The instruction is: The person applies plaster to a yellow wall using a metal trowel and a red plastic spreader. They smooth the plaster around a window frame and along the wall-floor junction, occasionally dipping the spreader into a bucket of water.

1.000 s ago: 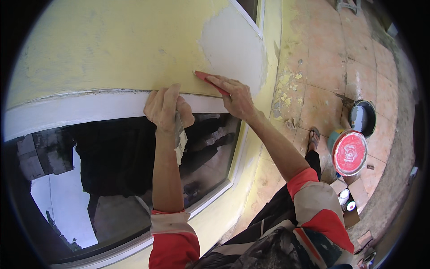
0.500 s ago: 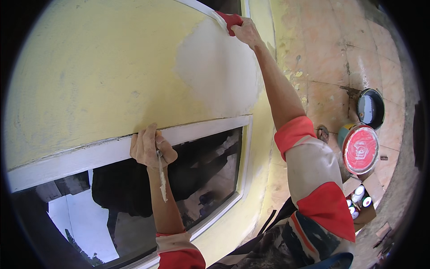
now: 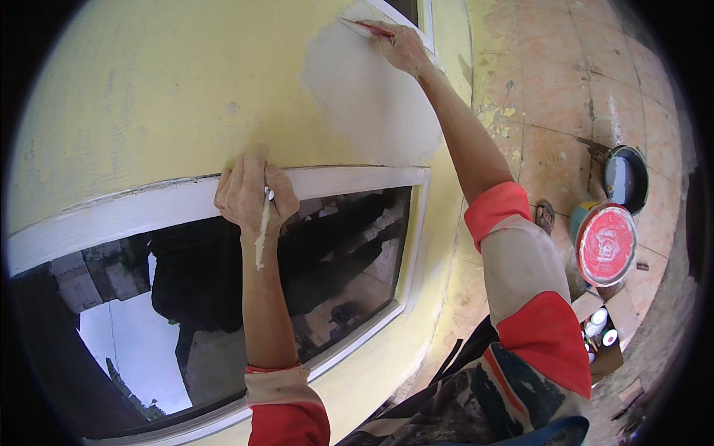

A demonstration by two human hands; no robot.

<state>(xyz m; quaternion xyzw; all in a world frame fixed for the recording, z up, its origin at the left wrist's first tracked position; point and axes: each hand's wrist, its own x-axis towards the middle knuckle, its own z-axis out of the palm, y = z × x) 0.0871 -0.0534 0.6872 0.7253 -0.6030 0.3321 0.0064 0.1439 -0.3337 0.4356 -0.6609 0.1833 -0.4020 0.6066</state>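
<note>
My right hand (image 3: 402,49) grips a red scraper (image 3: 381,30) against the wall, its pale blade lying almost flat near the upper white window frame (image 3: 401,16). Under it spreads a large patch of whitish filler (image 3: 368,97) on the yellow wall (image 3: 171,104). My left hand (image 3: 253,189) is closed round a thin putty knife (image 3: 263,229), seen nearly edge-on and coated in cream filler. That hand rests at the top rail of the lower white window frame (image 3: 342,178); most of the knife's handle is hidden in the fingers.
Dark window glass (image 3: 201,286) with reflections lies below the rail. On the tiled floor (image 3: 550,89) at right stand a black bucket (image 3: 638,178) and a tub with a red, white-smeared lid (image 3: 607,245). A cardboard box (image 3: 608,360) with several cans sits nearer me.
My right hand has turned the scraper from facing outward to nearly flat and shifted slightly left and down across the patch. My left hand has moved up a little, still gripping its knife.
</note>
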